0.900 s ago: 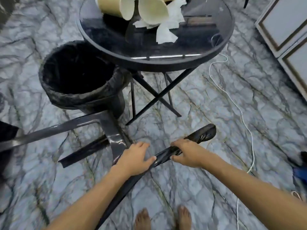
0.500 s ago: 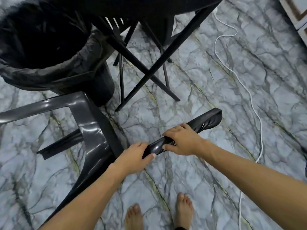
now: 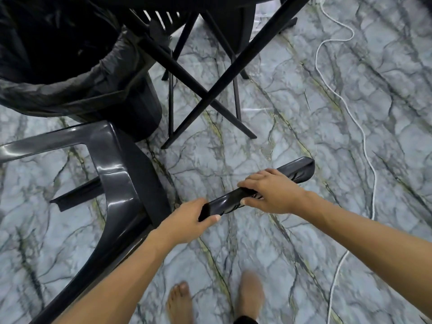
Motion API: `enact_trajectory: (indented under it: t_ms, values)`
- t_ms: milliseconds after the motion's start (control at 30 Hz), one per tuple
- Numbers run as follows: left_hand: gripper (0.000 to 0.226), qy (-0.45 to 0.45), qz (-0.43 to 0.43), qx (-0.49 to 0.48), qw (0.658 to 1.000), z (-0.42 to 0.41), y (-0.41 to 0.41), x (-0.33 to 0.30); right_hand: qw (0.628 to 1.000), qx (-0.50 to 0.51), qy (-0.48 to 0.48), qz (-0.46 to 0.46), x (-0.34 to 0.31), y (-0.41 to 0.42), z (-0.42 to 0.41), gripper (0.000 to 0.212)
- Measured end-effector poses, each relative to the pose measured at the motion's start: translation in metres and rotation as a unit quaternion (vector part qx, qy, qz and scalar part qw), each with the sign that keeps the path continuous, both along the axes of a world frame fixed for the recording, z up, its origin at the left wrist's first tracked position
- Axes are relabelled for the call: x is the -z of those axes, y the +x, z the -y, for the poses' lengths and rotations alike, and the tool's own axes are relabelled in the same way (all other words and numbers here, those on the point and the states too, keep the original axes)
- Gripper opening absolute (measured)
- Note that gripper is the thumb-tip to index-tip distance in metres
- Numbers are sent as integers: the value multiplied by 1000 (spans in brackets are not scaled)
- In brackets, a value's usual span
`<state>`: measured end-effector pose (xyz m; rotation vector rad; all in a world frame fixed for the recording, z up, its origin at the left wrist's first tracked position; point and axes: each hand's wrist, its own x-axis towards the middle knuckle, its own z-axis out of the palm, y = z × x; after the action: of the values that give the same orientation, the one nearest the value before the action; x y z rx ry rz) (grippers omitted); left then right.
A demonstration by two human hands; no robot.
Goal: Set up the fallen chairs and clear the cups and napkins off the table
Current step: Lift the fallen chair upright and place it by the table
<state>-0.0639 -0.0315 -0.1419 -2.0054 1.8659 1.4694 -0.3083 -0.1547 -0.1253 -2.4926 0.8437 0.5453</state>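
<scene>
A glossy black plastic chair (image 3: 121,183) lies tipped over on the marble floor at the left. One of its legs (image 3: 297,170) sticks out to the right above the floor. My left hand (image 3: 187,220) grips that leg near the seat, thumb underneath. My right hand (image 3: 268,194) grips the same leg further along, fingers curled over its top. The table's black crossed legs (image 3: 210,90) stand just beyond; its top, the cups and the napkins are out of view.
A bin lined with a black bag (image 3: 77,73) stands at the upper left, close to the chair. A white cable (image 3: 364,141) snakes over the floor on the right. My bare feet (image 3: 215,300) are at the bottom. Another dark chair (image 3: 163,22) shows behind the table legs.
My view has dropped from the table top to the floor, so cups and napkins left the frame. Both hands keep their grip on the chair leg, which has risen slightly.
</scene>
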Motion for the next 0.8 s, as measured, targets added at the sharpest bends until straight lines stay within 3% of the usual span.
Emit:
enact_trajectory:
  t_ms: [133, 267, 467, 800]
  values:
    - [38, 0, -24, 11, 1000, 25, -33, -5, 1000, 17, -16, 7, -1, -18, 15, 80]
    - [37, -4, -60, -37, 998, 44, -61, -9, 1000, 6, -30, 0, 3, -26, 21, 89]
    - [24, -62, -31, -45, 997, 35, -69, 1, 997, 68, -43, -10, 2, -50, 39, 88]
    - [28, -110, -48, -66, 991, 0, -66, -11, 991, 100, -17, 83, 3, -56, 6, 91]
